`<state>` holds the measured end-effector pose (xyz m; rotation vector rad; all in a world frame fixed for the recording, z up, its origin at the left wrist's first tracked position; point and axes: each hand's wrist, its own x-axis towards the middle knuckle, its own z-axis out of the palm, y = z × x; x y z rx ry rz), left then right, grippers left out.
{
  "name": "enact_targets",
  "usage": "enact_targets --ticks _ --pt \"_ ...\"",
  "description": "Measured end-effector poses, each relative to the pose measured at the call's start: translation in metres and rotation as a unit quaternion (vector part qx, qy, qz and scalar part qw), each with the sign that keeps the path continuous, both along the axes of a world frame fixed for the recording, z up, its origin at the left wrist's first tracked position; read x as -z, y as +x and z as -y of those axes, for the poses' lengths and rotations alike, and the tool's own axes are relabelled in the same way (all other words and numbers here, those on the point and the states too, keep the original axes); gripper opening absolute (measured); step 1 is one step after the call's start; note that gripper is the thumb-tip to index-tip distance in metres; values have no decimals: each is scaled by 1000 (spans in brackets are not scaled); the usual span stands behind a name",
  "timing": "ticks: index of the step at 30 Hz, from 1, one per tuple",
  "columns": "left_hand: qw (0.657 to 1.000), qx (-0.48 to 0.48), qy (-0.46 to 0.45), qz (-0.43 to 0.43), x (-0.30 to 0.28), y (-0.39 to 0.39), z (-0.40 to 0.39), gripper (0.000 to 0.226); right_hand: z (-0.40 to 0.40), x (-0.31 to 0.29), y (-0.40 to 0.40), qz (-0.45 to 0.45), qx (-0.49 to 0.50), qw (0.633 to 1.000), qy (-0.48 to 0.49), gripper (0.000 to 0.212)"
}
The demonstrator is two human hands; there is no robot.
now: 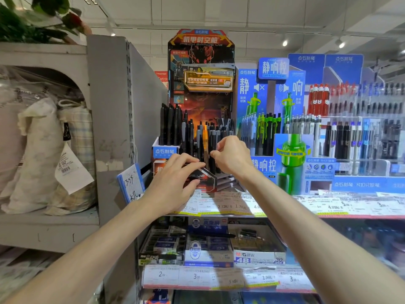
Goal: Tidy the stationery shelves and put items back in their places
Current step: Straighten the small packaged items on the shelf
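Nearest, lower shelf: 4B eraser box (258,258) at 6 o'clock, with other eraser cartons beside it, behind a price-label strip (219,278).
Left hand (173,183): at the centre, fingers extended and spread, tips resting on the front card of the mecha pen display stand (200,102); it steadies rather than grips.
Right hand (230,156): just toward 3 o'clock of the left, thumb and forefinger pinched together on a dark pen (213,148) standing in the stand's front tier.
Task object: the pen is upright among black and grey pens, low in the rack.
Handling (judged): light, rigid, smooth-barrelled, so liable to slip; best taken on the upper barrel near the clip. The cardboard stand looks light and could tip, hence the bracing hand.
Farther, 2 o'clock: blue pen display (274,128), with more racks beyond.
Farthest, 9 o'clock: grey shelving with bagged bedding (43,154).
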<state>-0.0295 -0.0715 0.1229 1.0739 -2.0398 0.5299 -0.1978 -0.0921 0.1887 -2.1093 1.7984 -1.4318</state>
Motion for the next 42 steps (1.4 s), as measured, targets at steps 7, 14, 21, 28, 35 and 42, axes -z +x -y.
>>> enact_targets --ticks 7,14,21,28,35,42 --pt "1000 0 1 -12 2 -1 0 45 0 3 4 -14 17 1000 10 12" --pt "998 36 17 -56 9 -4 -10 43 -11 9 -2 26 -25 999 24 23" --pt "984 78 14 -160 32 3 -43 32 -47 47 -30 -29 -103 992 -69 41" --pt "980 70 -9 -184 76 8 -88 23 -93 117 -65 -63 -141 965 -211 17" --pt "984 33 74 -158 152 9 -77 21 -92 206 -105 -103 -119 980 -119 9" --pt "982 -47 157 -97 179 16 -39 30 -58 236 -116 -162 -64 984 -27 8"
